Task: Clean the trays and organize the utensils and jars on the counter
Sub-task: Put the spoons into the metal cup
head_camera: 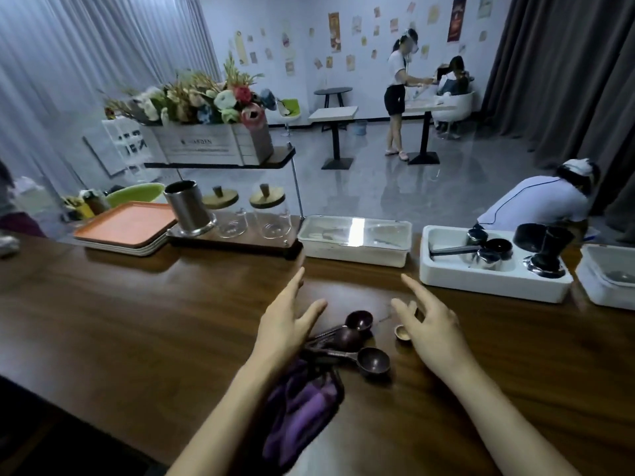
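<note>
Café or coffee-bar setup, looks staged. Evidence:
- long wooden bar-style table (137,304) facing a seating area
- stack of orange serving trays (127,225) at its far edge
- glass jars (271,214) with wooden lids beside a steel canister (189,207) on a small stand
- white bin (494,280) holding espresso gear: tamper (549,249), portafilter (481,249), small metal pitchers
- dark coffee scoops (372,360) on the table
- beyond it: small pedestal café tables (335,115), tub chairs, a standing person (398,87) leaning over one table
- food and drink posters (334,30) on the back wall, flower crate (213,142) as décor, floor-length curtains (567,63) on both sides
</note>
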{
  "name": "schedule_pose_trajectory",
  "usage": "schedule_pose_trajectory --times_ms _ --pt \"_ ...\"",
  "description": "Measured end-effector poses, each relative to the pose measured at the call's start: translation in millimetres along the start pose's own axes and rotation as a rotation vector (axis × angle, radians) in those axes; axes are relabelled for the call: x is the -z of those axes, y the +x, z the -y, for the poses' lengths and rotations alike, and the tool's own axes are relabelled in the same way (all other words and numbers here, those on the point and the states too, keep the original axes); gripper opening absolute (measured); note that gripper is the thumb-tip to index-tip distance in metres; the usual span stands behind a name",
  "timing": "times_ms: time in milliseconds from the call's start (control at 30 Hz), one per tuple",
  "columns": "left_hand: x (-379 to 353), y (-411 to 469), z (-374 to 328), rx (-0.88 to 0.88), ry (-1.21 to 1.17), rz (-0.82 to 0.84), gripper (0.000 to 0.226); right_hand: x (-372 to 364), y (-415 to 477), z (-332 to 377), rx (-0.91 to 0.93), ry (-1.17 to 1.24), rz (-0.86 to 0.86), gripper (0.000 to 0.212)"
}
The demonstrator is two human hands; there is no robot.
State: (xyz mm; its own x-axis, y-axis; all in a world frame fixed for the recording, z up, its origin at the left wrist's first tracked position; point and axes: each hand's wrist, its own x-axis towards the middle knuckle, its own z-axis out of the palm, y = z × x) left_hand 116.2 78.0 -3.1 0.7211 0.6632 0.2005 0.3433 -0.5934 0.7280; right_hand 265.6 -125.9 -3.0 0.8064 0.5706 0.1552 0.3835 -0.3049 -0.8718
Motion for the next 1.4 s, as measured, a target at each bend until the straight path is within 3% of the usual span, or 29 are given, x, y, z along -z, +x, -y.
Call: schedule_pose_trajectory --times_ms 200,500,800,900,1000,1233,1400 --pt "80.1 31.2 75.9 -0.049 0.023 0.013 0.077 -117.2 33.2 72.6 0.098 -0.052 0.073 0.05" --pt "179.0 82.6 163.6 0.079 -0.008 -0.056 0.076 -262.3 107.7 160.2 0.192 -0.01 0.263 0.054" --pt "262.7 186.8 244.1 0.028 -0.031 -0.146 0.064 -377.3 183.2 227.8 0.248 0.003 0.253 0.058" --pt "277.5 230.4 266.1 0.005 -0.048 -0.076 0.064 -412.9 206.9 245.4 0.199 0.034 0.196 0.064" --pt "284.1 268.4 285.0 -0.028 -0.037 0.013 0.085 -442.9 226.1 250.1 0.17 0.028 0.152 0.073" --pt "270.8 319.8 313.6 -0.054 -0.059 0.145 0.098 -473.0 254.1 234.7 0.014 -0.221 0.104 0.086" --pt "264.4 330.4 314.7 -0.104 -0.102 0.152 0.088 -483.1 260.8 223.8 -0.026 -0.266 0.099 0.087"
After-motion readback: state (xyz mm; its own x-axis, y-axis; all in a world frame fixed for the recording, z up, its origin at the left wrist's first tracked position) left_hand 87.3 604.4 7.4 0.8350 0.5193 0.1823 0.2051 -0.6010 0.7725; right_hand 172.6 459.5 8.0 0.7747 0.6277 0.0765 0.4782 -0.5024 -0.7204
